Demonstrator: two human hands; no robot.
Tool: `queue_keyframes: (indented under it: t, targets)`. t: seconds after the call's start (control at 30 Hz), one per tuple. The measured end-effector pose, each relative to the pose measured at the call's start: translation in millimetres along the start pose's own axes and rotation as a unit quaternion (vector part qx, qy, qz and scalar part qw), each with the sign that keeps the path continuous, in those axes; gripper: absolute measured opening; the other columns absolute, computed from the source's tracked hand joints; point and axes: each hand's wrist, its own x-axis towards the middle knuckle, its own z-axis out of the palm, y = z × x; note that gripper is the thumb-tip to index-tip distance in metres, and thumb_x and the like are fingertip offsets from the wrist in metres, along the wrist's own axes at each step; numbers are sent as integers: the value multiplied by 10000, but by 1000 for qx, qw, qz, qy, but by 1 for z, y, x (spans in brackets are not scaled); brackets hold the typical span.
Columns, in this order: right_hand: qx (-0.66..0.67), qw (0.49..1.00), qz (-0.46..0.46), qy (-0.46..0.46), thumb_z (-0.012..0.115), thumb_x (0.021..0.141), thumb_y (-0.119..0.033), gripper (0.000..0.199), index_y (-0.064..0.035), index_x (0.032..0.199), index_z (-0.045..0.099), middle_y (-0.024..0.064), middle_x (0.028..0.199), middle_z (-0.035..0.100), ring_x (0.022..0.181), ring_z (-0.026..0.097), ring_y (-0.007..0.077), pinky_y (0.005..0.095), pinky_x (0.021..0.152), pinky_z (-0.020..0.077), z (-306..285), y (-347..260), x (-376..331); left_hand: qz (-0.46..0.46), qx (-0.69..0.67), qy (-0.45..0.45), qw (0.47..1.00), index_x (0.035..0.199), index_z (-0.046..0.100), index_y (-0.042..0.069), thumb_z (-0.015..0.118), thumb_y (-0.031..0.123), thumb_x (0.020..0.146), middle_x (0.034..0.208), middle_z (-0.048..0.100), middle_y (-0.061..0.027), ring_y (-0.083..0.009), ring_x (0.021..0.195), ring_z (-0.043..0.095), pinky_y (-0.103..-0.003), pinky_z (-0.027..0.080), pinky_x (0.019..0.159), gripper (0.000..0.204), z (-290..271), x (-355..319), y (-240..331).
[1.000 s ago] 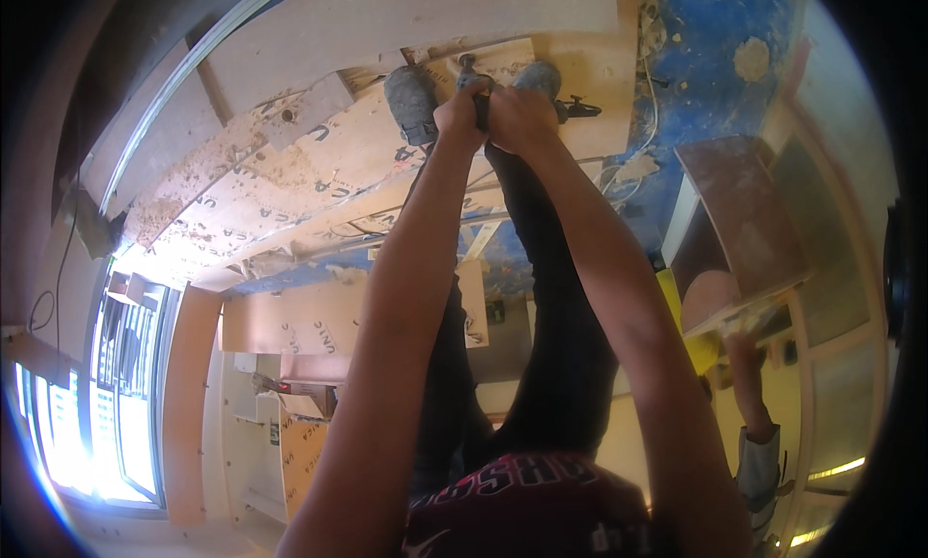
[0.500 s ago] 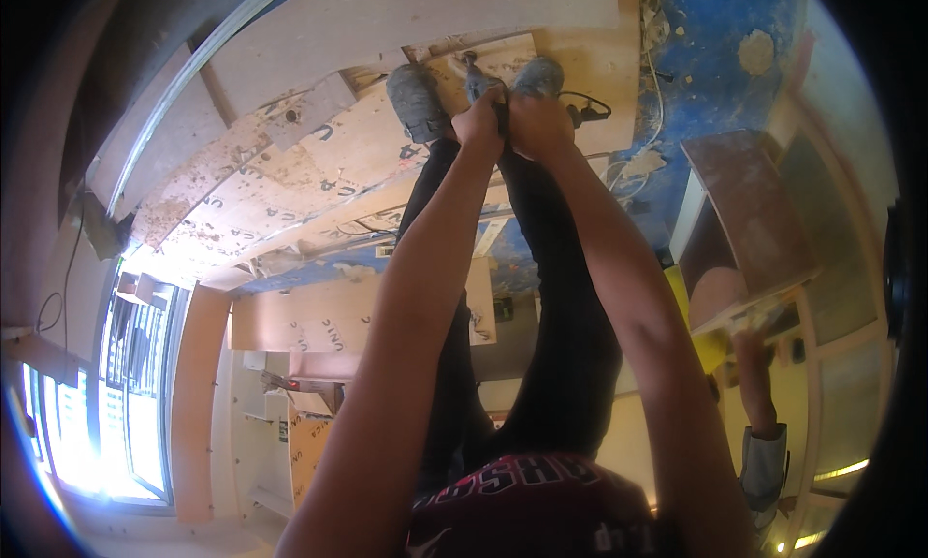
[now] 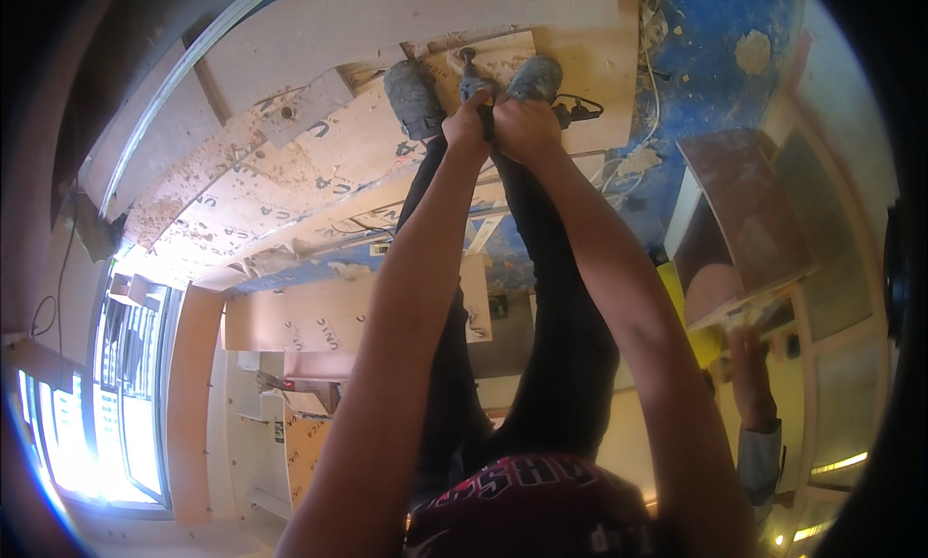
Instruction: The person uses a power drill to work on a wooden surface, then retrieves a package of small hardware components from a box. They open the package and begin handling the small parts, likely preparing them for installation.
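Note:
Both of my arms reach down between my dusty shoes, the left shoe (image 3: 414, 96) and the right shoe (image 3: 536, 77). A grey power tool (image 3: 474, 80) with a narrow, round-tipped front end points away from me over a plywood sheet (image 3: 377, 118). My left hand (image 3: 465, 123) is closed around its left side. On the other side my right hand (image 3: 527, 129) is closed against the tool's dark rear part, with its fingers mostly hidden. What kind of power tool it is, I cannot make out. A dark cord (image 3: 580, 108) lies beside my right hand.
Wood dust and offcuts (image 3: 290, 118) lie on the sheet to the left. A blue floor (image 3: 710, 50) with a pale cable (image 3: 660, 103) runs along the right. Nearby stands a brown wooden box (image 3: 744, 205). Another person's arm (image 3: 754, 374) shows at the right, by a yellow object (image 3: 703, 340).
My hands and the power tool have shifted slightly left in the picture, and more of the tool's round tip shows. The grip looks the same. The other person's arm has moved slightly.

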Motion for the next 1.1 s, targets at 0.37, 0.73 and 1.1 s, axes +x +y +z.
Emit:
queue_keyframes:
  t: [0.37, 0.73, 1.1]
  targets:
    - [-38, 999, -23, -8, 655, 804, -148, 124, -57, 875, 700, 132, 852, 738, 850, 743, 282, 395, 723, 575, -14, -25, 17, -60, -66, -79, 993, 1063, 667, -16, 777, 130, 845, 901, 655, -100, -235, 762, 667, -366, 561, 669, 285, -20, 35, 16]
    - [-33, 996, 13, -84, 690, 792, -196, 161, -69, 877, 743, 147, 918, 752, 915, 741, 290, 400, 789, 581, -39, -25, 31, -54, -49, -66, 995, 1059, 657, -22, 784, 142, 840, 909, 662, -107, -245, 753, 669, -379, 570, 675, 301, -4, 26, 31]
    - [25, 993, 63, -92, 712, 766, -215, 247, -51, 950, 715, 166, 935, 746, 928, 732, 325, 429, 809, 578, -44, -2, 27, -19, -1, 42, 999, 1013, 670, -37, 827, 90, 774, 932, 669, -124, -254, 766, 691, -417, 590, 659, 312, 31, -4, 31]
